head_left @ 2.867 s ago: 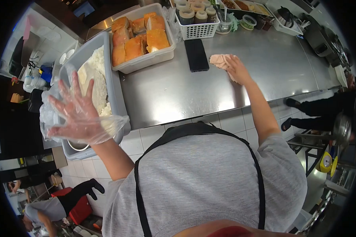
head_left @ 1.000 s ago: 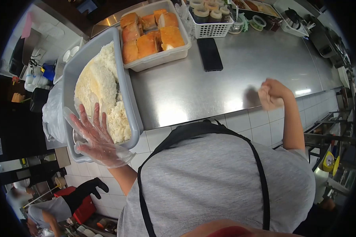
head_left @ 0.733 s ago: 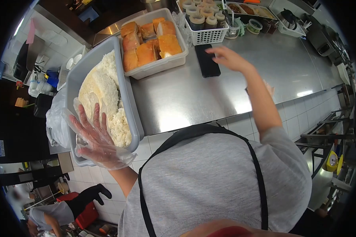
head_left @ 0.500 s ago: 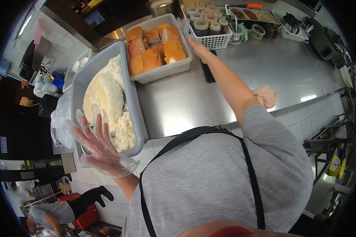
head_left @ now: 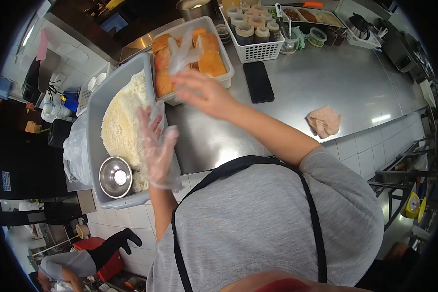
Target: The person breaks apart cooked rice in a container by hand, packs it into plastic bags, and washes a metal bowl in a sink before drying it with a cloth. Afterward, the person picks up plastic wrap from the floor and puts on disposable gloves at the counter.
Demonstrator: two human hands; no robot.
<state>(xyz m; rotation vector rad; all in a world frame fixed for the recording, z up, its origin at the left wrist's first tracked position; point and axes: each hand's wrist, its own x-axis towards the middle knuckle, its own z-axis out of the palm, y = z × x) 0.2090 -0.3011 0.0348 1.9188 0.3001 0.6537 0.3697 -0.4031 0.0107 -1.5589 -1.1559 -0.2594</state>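
Observation:
My left hand (head_left: pixel 155 148) wears a clear plastic glove, its fingers apart, over the near right side of the grey tub (head_left: pixel 173 163). White and yellowish crumbs (head_left: pixel 124 117) heap up in that tub. At their near end a steel bowl (head_left: pixel 116 176) rests in the tub. My bare right hand (head_left: pixel 204 95), blurred by motion, pinches a loose clear plastic glove (head_left: pixel 184 54). The glove hangs in front of a pale plastic container (head_left: pixel 225 80) packed with orange-topped slabs (head_left: pixel 211 62). Part of the slabs is hidden by the glove.
A black phone (head_left: pixel 259 82) and a crumpled pinkish cloth (head_left: pixel 324 121) lie on the steel counter (head_left: pixel 297 97). A white basket (head_left: pixel 260 52) of squeeze bottles stands behind. At lower left, a person in grey (head_left: pixel 65 263) is some way off.
My right hand has come back from beside the bottle basket, now with the plastic glove. My left hand has shifted right and turned upright, uncovering the steel bowl. The phone is now fully visible.

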